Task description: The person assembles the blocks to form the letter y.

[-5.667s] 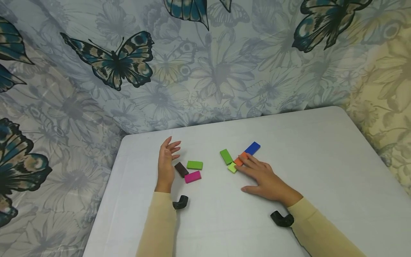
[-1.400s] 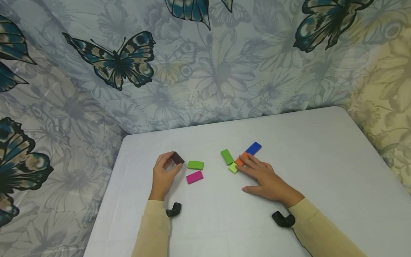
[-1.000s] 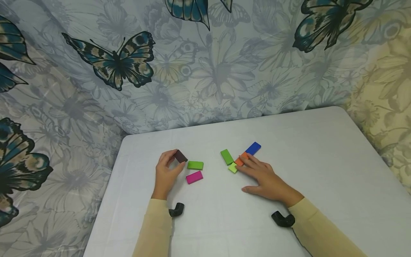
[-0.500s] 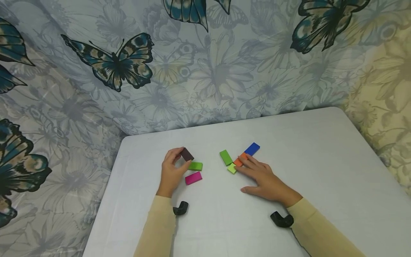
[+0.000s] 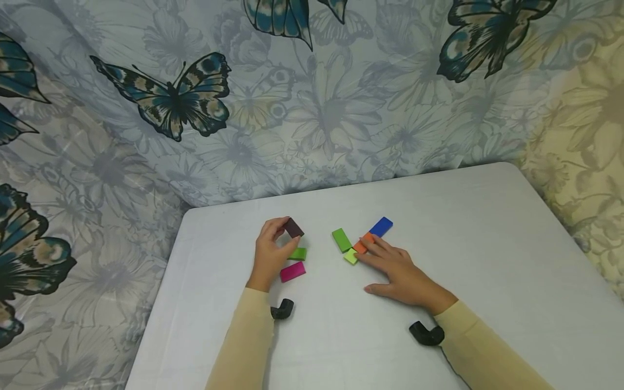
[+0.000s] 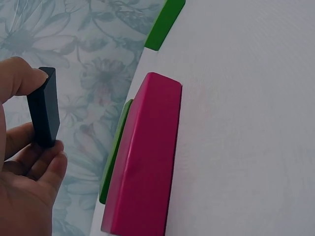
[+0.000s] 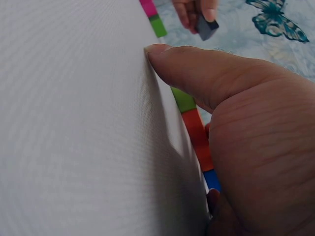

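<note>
My left hand (image 5: 270, 254) pinches a dark brown block (image 5: 294, 227) between thumb and fingertips. In the left wrist view this brown block (image 6: 45, 108) is held up off the table. Behind the left thumb lies a green block (image 5: 298, 254), partly hidden, with a magenta block (image 5: 293, 272) nearer to me. My right hand (image 5: 402, 276) rests on the table, fingers spread, fingertips on an orange block (image 5: 359, 247) and at the edge of a small lime block (image 5: 350, 257). A blue block (image 5: 381, 226) adjoins the orange one's far end. Another green block (image 5: 341, 240) touches the lime one.
The white table (image 5: 487, 238) runs back to a wall hung with butterfly-patterned cloth (image 5: 331, 108). Black curved pieces stick out at the left wrist (image 5: 283, 309) and the right wrist (image 5: 426, 333).
The brown block lay by the magenta one at first. My left hand has picked it up and carried it right and farther back, over the green block. My right hand has stayed put.
</note>
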`<state>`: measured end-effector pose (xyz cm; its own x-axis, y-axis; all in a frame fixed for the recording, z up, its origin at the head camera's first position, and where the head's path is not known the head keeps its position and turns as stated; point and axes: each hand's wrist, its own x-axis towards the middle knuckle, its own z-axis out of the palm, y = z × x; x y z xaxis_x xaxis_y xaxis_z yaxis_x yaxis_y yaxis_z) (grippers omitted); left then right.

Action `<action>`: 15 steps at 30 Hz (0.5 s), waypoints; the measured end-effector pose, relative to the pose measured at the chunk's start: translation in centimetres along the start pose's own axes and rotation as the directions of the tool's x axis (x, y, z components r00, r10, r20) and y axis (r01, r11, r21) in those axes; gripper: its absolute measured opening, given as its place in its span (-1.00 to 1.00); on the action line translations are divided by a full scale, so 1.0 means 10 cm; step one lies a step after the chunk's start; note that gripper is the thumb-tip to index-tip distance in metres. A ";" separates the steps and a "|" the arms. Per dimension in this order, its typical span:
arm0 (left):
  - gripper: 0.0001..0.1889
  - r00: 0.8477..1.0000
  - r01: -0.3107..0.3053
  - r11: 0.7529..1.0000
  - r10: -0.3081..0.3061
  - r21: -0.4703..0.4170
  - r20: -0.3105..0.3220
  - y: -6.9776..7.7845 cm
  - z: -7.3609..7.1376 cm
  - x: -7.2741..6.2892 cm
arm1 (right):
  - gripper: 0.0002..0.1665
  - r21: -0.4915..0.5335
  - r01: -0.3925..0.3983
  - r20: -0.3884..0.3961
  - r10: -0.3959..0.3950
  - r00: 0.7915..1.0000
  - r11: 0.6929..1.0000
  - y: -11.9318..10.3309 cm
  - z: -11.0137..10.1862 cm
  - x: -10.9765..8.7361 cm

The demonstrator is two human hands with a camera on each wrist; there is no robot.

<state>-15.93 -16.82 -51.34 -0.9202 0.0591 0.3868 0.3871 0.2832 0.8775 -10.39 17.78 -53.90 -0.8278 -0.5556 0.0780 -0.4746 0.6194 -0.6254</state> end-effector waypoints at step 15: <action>-0.42 0.999 0.013 0.997 -0.016 0.072 0.035 -0.01 0.19 0.15 | -0.02 -0.017 0.004 -0.004 -0.004 1.000 1.000 0.02 0.02 0.01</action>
<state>-17.42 -14.90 -51.38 -0.9278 0.0884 0.3625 0.3696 0.3517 0.8601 -10.49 17.79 -54.18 -0.8270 -0.5561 0.0832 -0.4829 0.6266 -0.6117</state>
